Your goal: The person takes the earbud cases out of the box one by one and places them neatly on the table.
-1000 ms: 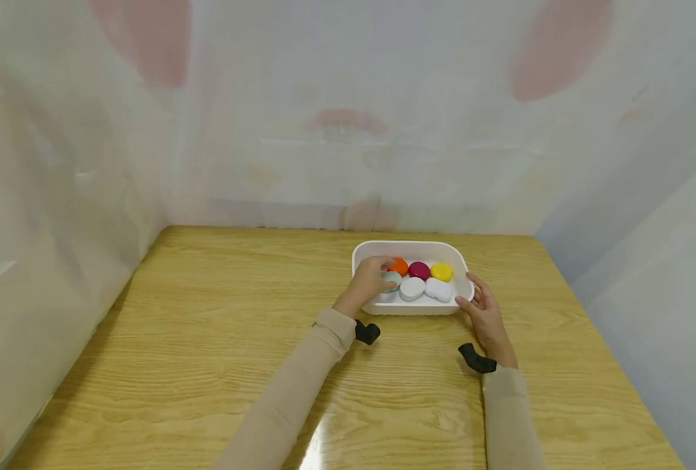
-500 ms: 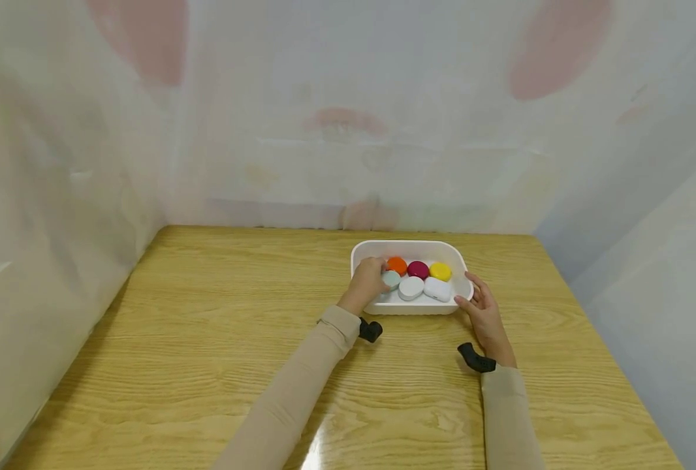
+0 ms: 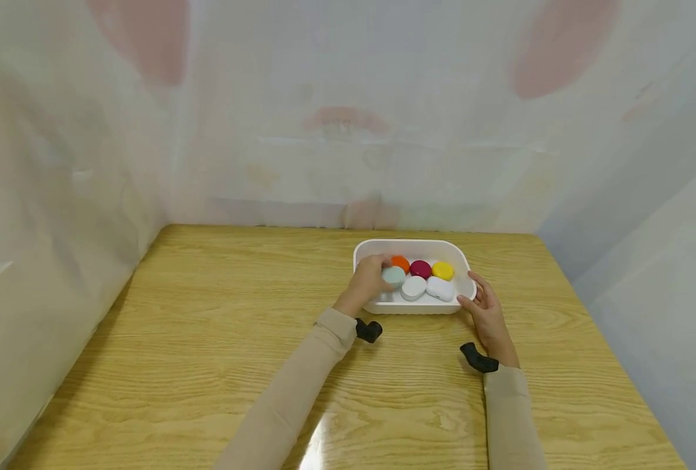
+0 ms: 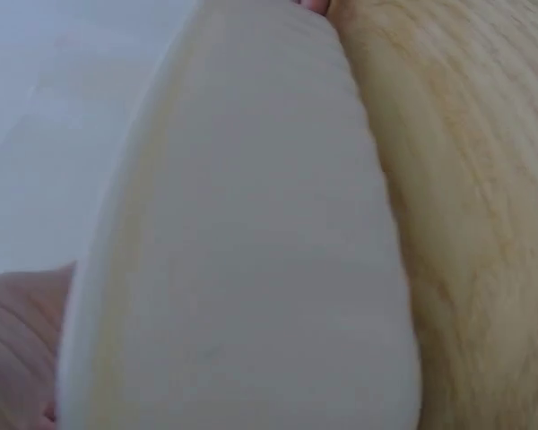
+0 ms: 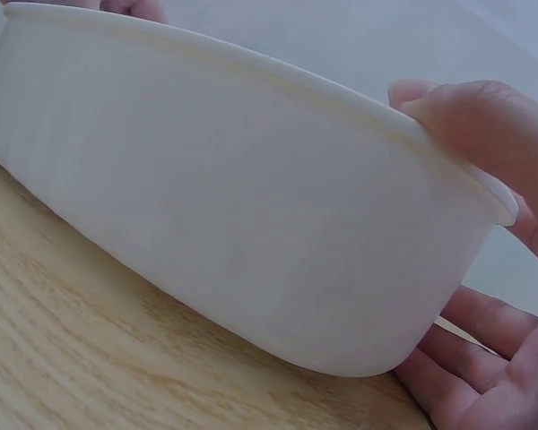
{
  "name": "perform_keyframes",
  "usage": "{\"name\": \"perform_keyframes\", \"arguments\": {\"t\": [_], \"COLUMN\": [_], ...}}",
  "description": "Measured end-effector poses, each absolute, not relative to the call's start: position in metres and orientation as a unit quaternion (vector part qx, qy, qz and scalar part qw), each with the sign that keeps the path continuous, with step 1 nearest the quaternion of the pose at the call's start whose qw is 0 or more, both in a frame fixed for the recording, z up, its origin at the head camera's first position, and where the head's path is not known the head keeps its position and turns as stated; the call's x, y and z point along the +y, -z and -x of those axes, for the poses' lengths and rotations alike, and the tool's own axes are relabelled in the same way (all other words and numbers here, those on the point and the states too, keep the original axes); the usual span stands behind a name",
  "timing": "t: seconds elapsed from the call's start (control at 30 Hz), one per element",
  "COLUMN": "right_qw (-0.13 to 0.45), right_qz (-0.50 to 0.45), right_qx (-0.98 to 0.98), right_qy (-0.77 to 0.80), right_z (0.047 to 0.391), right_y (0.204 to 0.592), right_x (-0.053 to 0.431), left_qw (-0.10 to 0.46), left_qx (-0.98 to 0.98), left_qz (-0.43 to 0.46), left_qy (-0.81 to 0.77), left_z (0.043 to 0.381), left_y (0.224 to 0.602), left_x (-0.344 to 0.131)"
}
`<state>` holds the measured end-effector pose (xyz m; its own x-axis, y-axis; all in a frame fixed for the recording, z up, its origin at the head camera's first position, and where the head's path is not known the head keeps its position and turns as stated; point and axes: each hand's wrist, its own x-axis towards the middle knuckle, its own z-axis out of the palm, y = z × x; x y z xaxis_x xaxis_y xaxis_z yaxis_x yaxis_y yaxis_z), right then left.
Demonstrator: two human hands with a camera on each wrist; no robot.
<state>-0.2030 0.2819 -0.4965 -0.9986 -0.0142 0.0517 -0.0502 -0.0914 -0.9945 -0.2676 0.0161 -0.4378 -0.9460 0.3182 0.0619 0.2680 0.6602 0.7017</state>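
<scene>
My left hand [image 3: 367,281] reaches over the left end of a white plastic tray [image 3: 415,309] and pinches a pale mint round disc [image 3: 394,277] between thumb and fingers. The disc overlaps the orange round piece [image 3: 401,262] behind it in the head view. My right hand [image 3: 488,320] grips the tray's right end. In the right wrist view its thumb [image 5: 489,116] lies over the rim, with the other fingers [image 5: 471,358] against the outer wall near the tabletop. Mostly the tray's outer side [image 4: 251,224] fills the left wrist view, hiding the disc there.
Inside the tray also lie a maroon round piece [image 3: 421,269], a yellow one [image 3: 442,271], a white round one [image 3: 414,288] and a white rounded case [image 3: 440,288]. The tray stands on a wood-grain table [image 3: 207,313] before a hanging patterned sheet [image 3: 301,176].
The left fingers have closed on the mint disc, which now sits slightly higher and covers more of the orange piece. The right hand has kept its grip on the tray.
</scene>
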Motion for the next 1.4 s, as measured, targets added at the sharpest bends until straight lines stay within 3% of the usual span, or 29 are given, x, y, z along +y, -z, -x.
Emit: {"name": "perform_keyframes", "arguments": {"t": [0.7,1.4], "right_qw": [0.004,0.014], "right_qz": [-0.018,-0.026], "right_qx": [-0.677,-0.666], "right_qy": [-0.735,-0.745], "right_z": [0.2,0.201], "right_y": [0.492,0.494], "right_x": [0.281,0.277], "left_qw": [0.023,0.061], "left_qx": [0.811,0.798], "left_qz": [-0.215,-0.142], "left_qy": [-0.543,-0.582], "left_z": [0.271,0.285], "left_y": [0.431,0.46], "left_x": [-0.065,-0.134]}}
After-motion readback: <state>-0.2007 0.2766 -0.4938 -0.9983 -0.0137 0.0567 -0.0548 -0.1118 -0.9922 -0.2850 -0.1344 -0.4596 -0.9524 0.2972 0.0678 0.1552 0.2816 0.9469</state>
